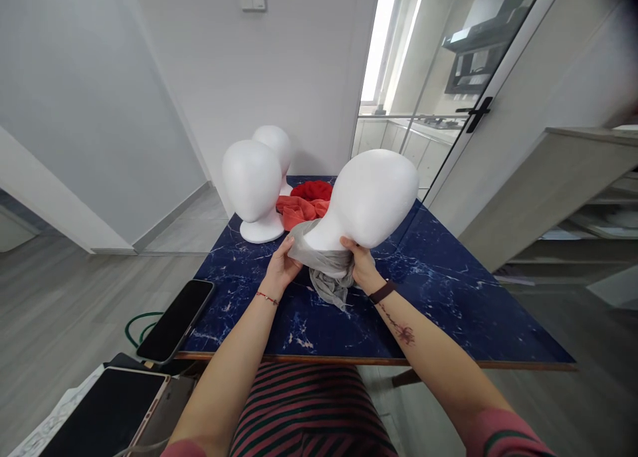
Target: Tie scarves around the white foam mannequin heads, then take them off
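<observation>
A white mannequin head point(375, 194) is tilted to the right above the table, its neck and base end toward the left. Thin grey fabric point(326, 264) wraps around that lower end, and a loose part hangs below it. My left hand point(284, 266) is closed on the fabric at the base. My right hand point(363, 263) grips the neck side of the head, thumb on the white surface, with fabric beside the fingers; the fingers beneath are partly hidden.
Two more white mannequin heads point(252, 184) stand upright at the back left. Orange-red cloth point(303, 211) and a dark red piece point(313, 190) lie beside them on the blue marbled table point(438, 297). A phone point(175, 319) rests at the left edge, near a tablet point(107, 410).
</observation>
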The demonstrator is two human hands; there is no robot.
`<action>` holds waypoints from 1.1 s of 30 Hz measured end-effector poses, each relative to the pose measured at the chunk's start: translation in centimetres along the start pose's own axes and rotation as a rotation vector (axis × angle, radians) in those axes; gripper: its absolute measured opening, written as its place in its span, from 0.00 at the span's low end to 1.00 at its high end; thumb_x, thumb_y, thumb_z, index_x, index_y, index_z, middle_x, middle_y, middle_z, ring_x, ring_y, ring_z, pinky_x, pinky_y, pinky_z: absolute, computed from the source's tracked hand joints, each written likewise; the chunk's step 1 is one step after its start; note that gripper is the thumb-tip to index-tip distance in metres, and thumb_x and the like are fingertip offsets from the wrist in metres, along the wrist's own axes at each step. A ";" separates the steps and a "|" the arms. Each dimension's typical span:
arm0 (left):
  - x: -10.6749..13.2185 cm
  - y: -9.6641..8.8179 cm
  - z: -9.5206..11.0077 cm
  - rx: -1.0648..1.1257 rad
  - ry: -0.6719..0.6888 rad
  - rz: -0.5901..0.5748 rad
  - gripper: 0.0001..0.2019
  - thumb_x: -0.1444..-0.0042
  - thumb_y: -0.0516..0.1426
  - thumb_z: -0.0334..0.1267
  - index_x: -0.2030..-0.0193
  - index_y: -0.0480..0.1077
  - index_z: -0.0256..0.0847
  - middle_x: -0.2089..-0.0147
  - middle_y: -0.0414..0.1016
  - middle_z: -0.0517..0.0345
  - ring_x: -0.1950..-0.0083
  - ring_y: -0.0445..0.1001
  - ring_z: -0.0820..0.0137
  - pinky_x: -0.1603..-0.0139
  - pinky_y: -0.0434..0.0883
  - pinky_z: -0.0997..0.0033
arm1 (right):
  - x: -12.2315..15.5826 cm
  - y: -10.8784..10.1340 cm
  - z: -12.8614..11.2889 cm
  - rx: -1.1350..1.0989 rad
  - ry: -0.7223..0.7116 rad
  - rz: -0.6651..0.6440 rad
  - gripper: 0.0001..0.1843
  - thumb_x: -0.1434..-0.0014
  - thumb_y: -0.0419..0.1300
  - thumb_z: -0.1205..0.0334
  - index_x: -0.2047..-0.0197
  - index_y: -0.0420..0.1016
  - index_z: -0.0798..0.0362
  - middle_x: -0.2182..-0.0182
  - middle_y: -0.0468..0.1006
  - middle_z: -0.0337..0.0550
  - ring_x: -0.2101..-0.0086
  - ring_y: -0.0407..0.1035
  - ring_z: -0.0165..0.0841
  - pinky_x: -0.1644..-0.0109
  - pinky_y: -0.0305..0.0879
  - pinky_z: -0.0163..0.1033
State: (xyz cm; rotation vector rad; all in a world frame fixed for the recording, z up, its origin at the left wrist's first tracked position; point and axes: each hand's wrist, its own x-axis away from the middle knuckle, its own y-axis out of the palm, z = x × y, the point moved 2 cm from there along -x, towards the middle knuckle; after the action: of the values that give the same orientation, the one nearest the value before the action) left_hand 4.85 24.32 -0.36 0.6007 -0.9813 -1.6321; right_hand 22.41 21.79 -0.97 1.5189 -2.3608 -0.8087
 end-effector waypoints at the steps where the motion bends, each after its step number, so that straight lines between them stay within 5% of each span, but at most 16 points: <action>1: -0.1 0.0 -0.1 -0.008 -0.017 0.004 0.13 0.49 0.57 0.28 0.55 0.72 0.35 0.60 0.79 0.54 0.61 0.76 0.69 0.54 0.72 0.70 | 0.1 0.0 0.0 -0.004 0.004 0.002 0.27 0.66 0.70 0.62 0.58 0.74 0.48 0.57 0.78 0.35 0.52 0.69 0.37 0.43 0.64 0.44; 8: -0.2 -0.3 0.0 -0.114 -0.109 0.074 0.14 0.47 0.59 0.40 0.56 0.74 0.35 0.61 0.79 0.52 0.60 0.76 0.64 0.53 0.70 0.65 | 0.2 -0.4 0.2 0.097 -0.022 0.012 0.33 0.69 0.72 0.62 0.54 0.72 0.49 0.54 0.76 0.39 0.51 0.68 0.40 0.42 0.62 0.48; 13: 0.0 -0.4 0.2 -0.247 -0.154 0.017 0.12 0.53 0.61 0.32 0.59 0.75 0.36 0.63 0.79 0.52 0.64 0.75 0.65 0.59 0.71 0.67 | -0.3 -1.3 -0.5 0.241 -0.173 0.032 0.35 0.70 0.72 0.65 0.54 0.71 0.49 0.52 0.75 0.39 0.48 0.65 0.38 0.39 0.58 0.47; 18: -0.5 -0.6 0.1 -0.192 -0.058 0.074 0.10 0.53 0.60 0.33 0.61 0.75 0.38 0.62 0.79 0.54 0.62 0.74 0.67 0.59 0.70 0.68 | -0.4 -0.8 -0.4 0.135 -0.074 0.023 0.31 0.67 0.71 0.62 0.56 0.72 0.50 0.53 0.76 0.39 0.51 0.68 0.38 0.43 0.63 0.45; 25: -1.2 -1.7 -0.2 -0.421 0.184 0.222 0.03 0.57 0.60 0.33 0.75 0.70 0.37 0.77 0.71 0.62 0.74 0.67 0.76 0.71 0.63 0.76 | 0.2 -0.4 0.2 0.107 0.003 -0.011 0.27 0.69 0.71 0.64 0.60 0.74 0.50 0.58 0.78 0.38 0.53 0.70 0.38 0.46 0.66 0.44; 30: -1.0 -1.2 -0.3 -0.421 0.041 0.090 0.10 0.60 0.62 0.35 0.68 0.70 0.39 0.73 0.72 0.63 0.74 0.68 0.75 0.72 0.64 0.76 | 0.1 -0.5 -0.1 0.092 0.036 -0.012 0.24 0.67 0.69 0.62 0.62 0.75 0.48 0.61 0.79 0.35 0.54 0.70 0.37 0.46 0.66 0.44; 33: -0.8 -1.1 -0.2 -0.431 0.060 0.126 0.09 0.62 0.62 0.31 0.71 0.69 0.38 0.76 0.70 0.65 0.77 0.66 0.78 0.74 0.61 0.78 | 0.1 -0.5 -0.1 0.124 0.044 -0.020 0.24 0.68 0.69 0.62 0.62 0.75 0.49 0.62 0.80 0.36 0.54 0.70 0.38 0.46 0.66 0.44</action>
State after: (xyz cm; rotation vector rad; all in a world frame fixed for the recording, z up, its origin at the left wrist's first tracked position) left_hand 4.65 25.12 -1.50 0.2861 -0.5829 -1.6363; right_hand 22.83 21.54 -1.15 1.5931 -2.4076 -0.6364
